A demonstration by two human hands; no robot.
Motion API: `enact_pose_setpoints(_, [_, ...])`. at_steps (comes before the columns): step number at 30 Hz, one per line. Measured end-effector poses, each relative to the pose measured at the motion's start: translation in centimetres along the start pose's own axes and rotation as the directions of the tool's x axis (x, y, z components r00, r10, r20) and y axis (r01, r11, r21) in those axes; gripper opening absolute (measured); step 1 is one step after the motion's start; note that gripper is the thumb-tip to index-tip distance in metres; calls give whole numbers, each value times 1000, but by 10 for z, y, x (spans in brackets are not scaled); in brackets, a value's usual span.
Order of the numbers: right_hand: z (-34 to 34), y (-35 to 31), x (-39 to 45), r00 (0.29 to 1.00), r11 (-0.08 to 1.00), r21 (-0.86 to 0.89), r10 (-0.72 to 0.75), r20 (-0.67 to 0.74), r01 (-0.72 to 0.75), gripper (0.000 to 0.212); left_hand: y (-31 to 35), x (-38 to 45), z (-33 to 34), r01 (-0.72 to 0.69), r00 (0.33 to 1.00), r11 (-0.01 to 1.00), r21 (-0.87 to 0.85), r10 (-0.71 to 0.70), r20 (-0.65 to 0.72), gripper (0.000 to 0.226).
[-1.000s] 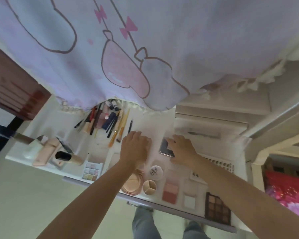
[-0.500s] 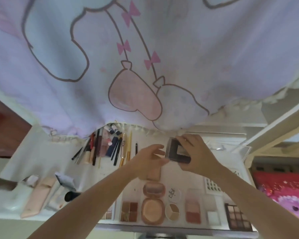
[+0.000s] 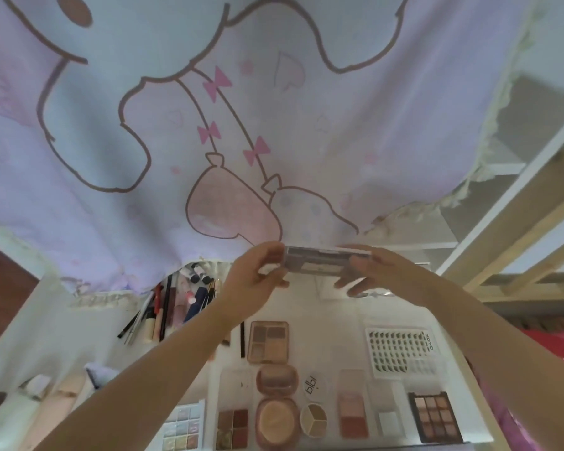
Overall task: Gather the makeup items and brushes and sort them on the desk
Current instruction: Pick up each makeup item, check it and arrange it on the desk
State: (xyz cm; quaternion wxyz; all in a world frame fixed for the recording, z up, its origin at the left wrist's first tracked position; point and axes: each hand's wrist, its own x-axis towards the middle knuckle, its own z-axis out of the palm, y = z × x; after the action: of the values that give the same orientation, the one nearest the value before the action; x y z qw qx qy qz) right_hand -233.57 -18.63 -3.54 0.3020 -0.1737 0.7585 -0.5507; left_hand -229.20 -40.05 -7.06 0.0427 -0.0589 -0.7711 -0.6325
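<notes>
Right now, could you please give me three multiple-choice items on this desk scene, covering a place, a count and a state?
1. Where is the dark nine-pan eyeshadow palette?
A. desk's near right corner
B. among the brushes
C. in the left hand

2. How many hands hold the slim clear-lidded rectangular palette?
A. none
B. one
C. two

3. The round peach powder compact is:
A. open on the desk
B. lifted
C. under the curtain

Answers: 1 A, it lies at the white desk front right. 2 C, left hand and right hand grip its ends. 3 A, powder shows.
</notes>
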Motion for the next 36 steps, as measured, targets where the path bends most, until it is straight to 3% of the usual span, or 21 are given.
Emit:
enact_pose_setpoints(1, [0,1,1,998,997,80,-19,54,14,42,1,1,1,-28,999,1000,13,28,-27,38])
enact_pose_setpoints(3, [3,2,4,998,991,119,-67,20,64,24,6,5,3,-81,994,993,88,87,-63,45])
enact_pose_setpoints(5, [2,5,8,980,988,-36,-156,-120,152,20,6,8,6,-81,993,993,87,88,-81,54])
enact_pose_setpoints(7, [2,10,12,931,951,-219,-270,-245,218,20,7,6,13,23,995,998,-58,-29,-95,59])
enact_pose_setpoints(9, [8,16,14,909,922,-320,-312,-275,220,17,11,0,28,137,987,967,-214,-152,-57,57])
enact_pose_setpoints(11, [16,24,16,940,984,-158,-127,-316,80,7,6,-7,44,217,965,924,-314,-252,-76,55])
enact_pose_setpoints(13, [18,34,15,940,993,116,55,-335,-17,17,-3,-8,49,282,920,885,-370,-359,-159,50])
enact_pose_setpoints(14, [17,36,13,953,987,160,80,-292,-34,12,-9,-7,49,308,893,874,-376,-402,-203,47])
enact_pose_setpoints(15, [16,34,9,970,987,148,91,-224,-58,5,-14,-6,48,338,867,867,-367,-438,-237,44])
enact_pose_setpoints(17, [14,35,6,997,984,-170,48,-62,-58,23,-16,-7,48,402,832,858,-320,-488,-264,36])
enact_pose_setpoints(19, [16,37,8,996,896,-444,-28,-83,-12,40,-12,-10,49,438,840,866,-240,-489,-234,38])
enact_pose_setpoints(21, [16,35,10,980,878,-479,-106,-168,13,45,-11,-12,47,427,877,880,-209,-460,-140,48])
enact_pose_setpoints(25, [10,35,11,955,858,-496,-244,-168,133,40,-13,-17,36,352,934,907,-232,-358,19,56])
enact_pose_setpoints(27, [8,31,9,952,822,-549,-270,-146,149,40,-11,-17,35,316,945,919,-238,-326,-2,44])
enact_pose_setpoints(31, [4,25,3,938,763,-600,-341,-54,243,53,-5,-15,36,277,951,925,-261,-303,-64,41])
enact_pose_setpoints(36, [7,28,-3,917,771,-562,-396,-53,300,46,-5,-18,43,287,944,908,-305,-322,-69,33])
